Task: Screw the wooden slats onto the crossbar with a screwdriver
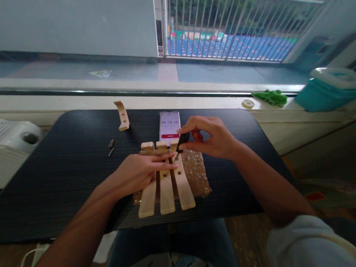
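Note:
Three pale wooden slats (166, 192) lie side by side on a black table (56, 180), fanning toward me. My left hand (140, 172) rests flat on them with fingers stretched out, pressing them down. My right hand (211, 138) is closed in a pinch on a small dark tool (182, 142), whose tip points at the top of the right slat. Under the slats lies a clear bag of small hardware (196, 172).
A phone (169, 127) with a lit screen lies just beyond the slats. A single curved wooden piece (122, 115) and two small metal parts (111, 147) sit at the back left. Beyond the table is a window sill with a green cloth (270, 97) and a teal bag (326, 92).

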A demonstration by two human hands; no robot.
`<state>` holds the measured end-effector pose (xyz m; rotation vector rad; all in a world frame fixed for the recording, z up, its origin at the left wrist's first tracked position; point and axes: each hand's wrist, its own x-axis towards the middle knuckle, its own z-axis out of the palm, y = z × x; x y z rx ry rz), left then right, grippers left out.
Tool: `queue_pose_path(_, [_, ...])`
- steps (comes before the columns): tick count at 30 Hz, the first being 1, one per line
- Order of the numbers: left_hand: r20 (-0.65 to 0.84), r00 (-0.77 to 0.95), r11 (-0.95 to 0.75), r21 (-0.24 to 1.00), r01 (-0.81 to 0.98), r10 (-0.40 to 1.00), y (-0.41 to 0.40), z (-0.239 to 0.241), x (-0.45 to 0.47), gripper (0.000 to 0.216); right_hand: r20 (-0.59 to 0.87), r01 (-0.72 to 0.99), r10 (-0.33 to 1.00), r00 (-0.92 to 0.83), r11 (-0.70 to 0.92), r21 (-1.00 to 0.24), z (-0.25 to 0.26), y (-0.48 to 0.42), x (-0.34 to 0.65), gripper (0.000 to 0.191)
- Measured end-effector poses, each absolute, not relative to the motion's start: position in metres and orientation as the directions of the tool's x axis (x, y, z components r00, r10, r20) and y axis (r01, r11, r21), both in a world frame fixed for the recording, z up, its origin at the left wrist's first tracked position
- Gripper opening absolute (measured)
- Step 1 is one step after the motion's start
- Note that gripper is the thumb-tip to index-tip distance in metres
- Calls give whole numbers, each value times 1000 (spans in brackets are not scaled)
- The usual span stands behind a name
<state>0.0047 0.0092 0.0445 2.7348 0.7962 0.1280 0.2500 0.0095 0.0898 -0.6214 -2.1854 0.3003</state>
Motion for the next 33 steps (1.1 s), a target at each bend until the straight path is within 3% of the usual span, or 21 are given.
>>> queue_pose_path(21, [33, 849, -821, 278, 499, 527, 9, 42, 4, 58, 677, 322, 473, -564, 881, -347, 88, 10, 248, 20])
queue_pose_path(33, [42, 845, -815, 293, 500, 533, 10, 39, 3, 56, 499, 166, 542, -676, 772, -613, 91, 8, 250, 25])
